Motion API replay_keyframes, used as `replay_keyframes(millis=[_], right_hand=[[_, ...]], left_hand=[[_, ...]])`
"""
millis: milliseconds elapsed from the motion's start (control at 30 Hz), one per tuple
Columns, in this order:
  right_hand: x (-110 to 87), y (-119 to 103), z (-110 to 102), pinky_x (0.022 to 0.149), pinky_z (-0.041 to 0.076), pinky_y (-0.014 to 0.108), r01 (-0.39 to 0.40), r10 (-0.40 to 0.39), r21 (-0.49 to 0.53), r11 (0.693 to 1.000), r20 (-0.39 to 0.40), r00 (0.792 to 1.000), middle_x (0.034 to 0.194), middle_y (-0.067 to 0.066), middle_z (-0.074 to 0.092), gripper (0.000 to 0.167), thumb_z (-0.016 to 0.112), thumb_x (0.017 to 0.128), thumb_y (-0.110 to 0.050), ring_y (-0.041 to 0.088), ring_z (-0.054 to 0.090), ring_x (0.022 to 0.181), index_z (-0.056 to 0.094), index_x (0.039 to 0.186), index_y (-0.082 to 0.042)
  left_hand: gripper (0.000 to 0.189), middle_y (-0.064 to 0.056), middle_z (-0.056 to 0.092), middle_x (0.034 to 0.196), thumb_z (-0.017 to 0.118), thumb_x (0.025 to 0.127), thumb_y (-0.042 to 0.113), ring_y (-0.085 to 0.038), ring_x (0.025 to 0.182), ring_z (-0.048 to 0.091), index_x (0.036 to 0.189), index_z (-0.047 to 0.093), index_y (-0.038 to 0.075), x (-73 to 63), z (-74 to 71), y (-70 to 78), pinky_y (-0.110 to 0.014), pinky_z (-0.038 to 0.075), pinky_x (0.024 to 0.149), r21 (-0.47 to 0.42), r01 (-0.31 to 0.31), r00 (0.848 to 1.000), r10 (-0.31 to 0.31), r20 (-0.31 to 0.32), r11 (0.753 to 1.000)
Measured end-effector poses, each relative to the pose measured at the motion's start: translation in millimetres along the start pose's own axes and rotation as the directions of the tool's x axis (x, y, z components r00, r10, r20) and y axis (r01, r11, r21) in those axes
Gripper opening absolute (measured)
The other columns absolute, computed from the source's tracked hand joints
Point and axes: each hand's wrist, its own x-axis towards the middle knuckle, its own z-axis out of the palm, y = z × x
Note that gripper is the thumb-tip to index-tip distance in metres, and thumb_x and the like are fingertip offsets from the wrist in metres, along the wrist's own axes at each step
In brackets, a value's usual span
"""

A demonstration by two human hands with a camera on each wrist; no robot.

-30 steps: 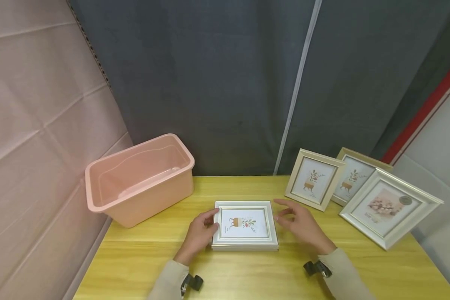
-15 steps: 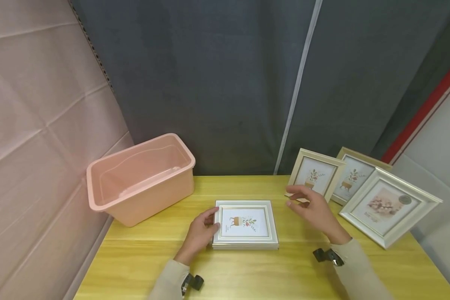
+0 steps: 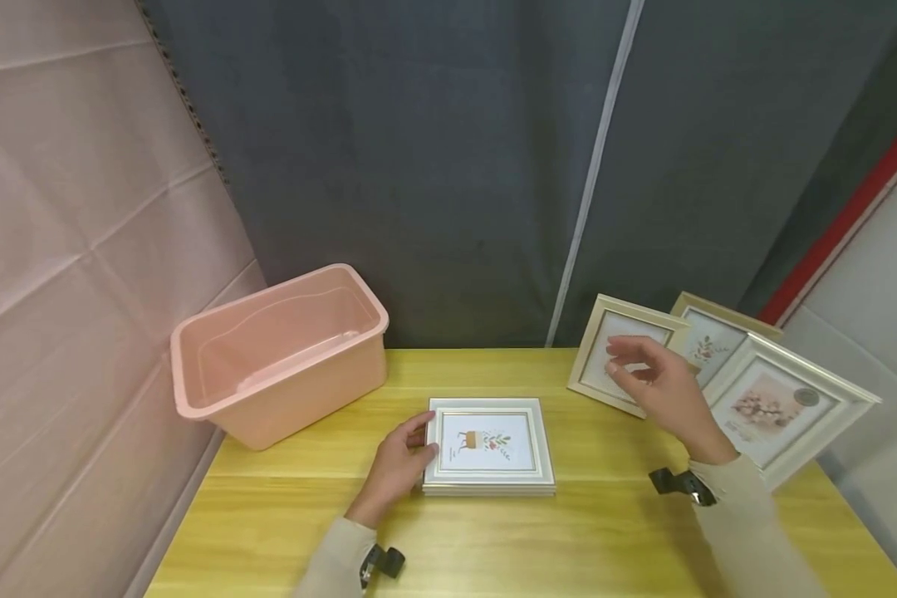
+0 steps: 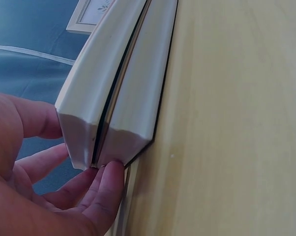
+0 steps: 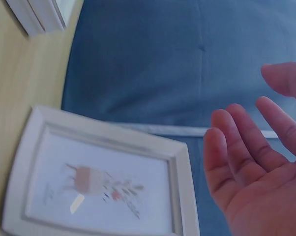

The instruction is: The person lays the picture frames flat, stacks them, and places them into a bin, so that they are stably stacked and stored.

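Note:
On the table lies a stack of white picture frames (image 3: 489,444), the top one with a plant print facing up. My left hand (image 3: 399,465) holds the stack's left edge. In the left wrist view its fingers (image 4: 106,196) meet the end and corner of two stacked frames (image 4: 108,88), with one finger over the top side. My right hand (image 3: 669,390) is raised over the right of the table, fingers loosely bent and holding nothing. Nearest it stands a cream picture frame (image 3: 586,365), partly hidden in the head view and plain in the right wrist view as a frame (image 5: 108,130).
Behind my right hand stand a gold-edged frame (image 3: 725,309) and a larger silver frame (image 3: 815,440) with a blossom print. A pink plastic bin (image 3: 306,394) sits at the back left. Grey curtain (image 3: 433,166) borders the table's (image 3: 269,523) far edge.
My right hand has moved from beside the stack's right edge, rightward and away from me, to in front of the standing frames. The left hand and the stack have stayed in place.

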Motion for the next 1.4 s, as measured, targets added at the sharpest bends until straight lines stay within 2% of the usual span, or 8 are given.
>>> replay_keyframes(millis=[333, 533, 633, 733, 800, 933, 1200, 1400], right_hand=[[20.5, 5, -32, 0.087, 0.044, 0.004, -0.042, 0.038, -0.038, 0.998, -0.098, 0.994, 0.123, 0.015, 0.073, 0.036, 0.073, 0.101, -0.025, -0.012, 0.059, 0.104, 0.070, 0.133, -0.009], [30.4, 17, -44, 0.097, 0.036, 0.009, -0.091, 0.079, -0.097, 0.991, -0.120, 0.990, 0.131, 0.014, 0.072, 0.039, 0.073, 0.101, -0.033, -0.012, 0.052, 0.115, 0.071, 0.134, -0.012], [34.2, 27, -50, 0.104, 0.038, 0.021, -0.138, 0.127, -0.101, 0.985, -0.107, 0.986, 0.138, 0.012, 0.068, 0.044, 0.072, 0.101, -0.039, 0.010, 0.055, 0.133, 0.069, 0.137, -0.015], [38.2, 35, -53, 0.111, 0.040, 0.043, -0.179, 0.171, -0.094, 0.979, -0.090, 0.981, 0.144, 0.015, 0.064, 0.048, 0.072, 0.101, -0.042, 0.034, 0.049, 0.143, 0.068, 0.140, -0.015], [40.8, 40, -53, 0.112, 0.039, 0.059, -0.186, 0.179, -0.085, 0.979, -0.082, 0.980, 0.146, 0.019, 0.061, 0.050, 0.072, 0.101, -0.042, 0.041, 0.047, 0.144, 0.067, 0.140, -0.012], [45.0, 50, -51, 0.112, 0.036, 0.073, -0.165, 0.162, -0.059, 0.984, -0.060, 0.985, 0.150, 0.023, 0.057, 0.049, 0.072, 0.101, -0.037, 0.043, 0.045, 0.144, 0.066, 0.139, -0.007], [49.0, 74, -41, 0.119, 0.020, 0.080, -0.100, 0.100, -0.014, 0.995, 0.033, 0.994, 0.163, 0.023, 0.044, 0.045, 0.074, 0.100, -0.030, 0.048, 0.023, 0.159, 0.067, 0.138, -0.006], [46.3, 79, -42, 0.121, 0.014, 0.080, -0.139, 0.142, -0.037, 0.990, 0.080, 0.987, 0.164, 0.023, 0.044, 0.046, 0.073, 0.101, -0.036, 0.049, 0.017, 0.161, 0.068, 0.137, -0.008]], left_hand=[[0.053, -0.015, 0.066, 0.140, 0.072, 0.100, 0.015, -0.033, 0.129, 0.062, 0.150, 0.060, 0.024, -1.4, -0.8, -0.1, -0.043, 0.060, 0.097, 0.006, -0.008, 1.000, 0.008, -0.002, 1.000], [0.052, -0.015, 0.065, 0.142, 0.071, 0.100, 0.015, -0.034, 0.130, 0.062, 0.150, 0.060, 0.023, -0.8, -0.6, -0.7, -0.044, 0.060, 0.099, 0.001, -0.014, 1.000, 0.014, 0.000, 1.000], [0.052, -0.014, 0.065, 0.142, 0.071, 0.100, 0.016, -0.034, 0.130, 0.062, 0.150, 0.060, 0.024, -0.8, 0.0, -2.3, -0.044, 0.060, 0.098, -0.004, -0.013, 1.000, 0.013, -0.001, 1.000], [0.052, -0.015, 0.066, 0.141, 0.072, 0.100, 0.015, -0.034, 0.129, 0.062, 0.150, 0.060, 0.024, -1.1, 0.1, -4.1, -0.043, 0.060, 0.097, -0.010, -0.012, 1.000, 0.012, -0.003, 1.000], [0.052, -0.015, 0.066, 0.141, 0.072, 0.100, 0.015, -0.034, 0.129, 0.063, 0.150, 0.061, 0.024, -1.2, -0.6, -5.0, -0.042, 0.061, 0.096, -0.014, -0.012, 1.000, 0.012, -0.002, 1.000], [0.052, -0.014, 0.067, 0.140, 0.072, 0.100, 0.016, -0.033, 0.129, 0.063, 0.150, 0.061, 0.025, 0.0, -1.7, -5.8, -0.042, 0.060, 0.097, -0.017, -0.010, 1.000, 0.010, 0.001, 1.000], [0.051, -0.012, 0.068, 0.138, 0.072, 0.100, 0.017, -0.031, 0.128, 0.063, 0.149, 0.061, 0.026, 1.5, -2.7, -7.5, -0.043, 0.059, 0.098, -0.024, -0.001, 1.000, 0.001, -0.003, 1.000], [0.050, -0.011, 0.067, 0.139, 0.072, 0.101, 0.019, -0.031, 0.127, 0.063, 0.149, 0.061, 0.027, 0.9, -1.5, -7.5, -0.041, 0.060, 0.096, -0.021, -0.005, 1.000, 0.005, 0.005, 1.000]])
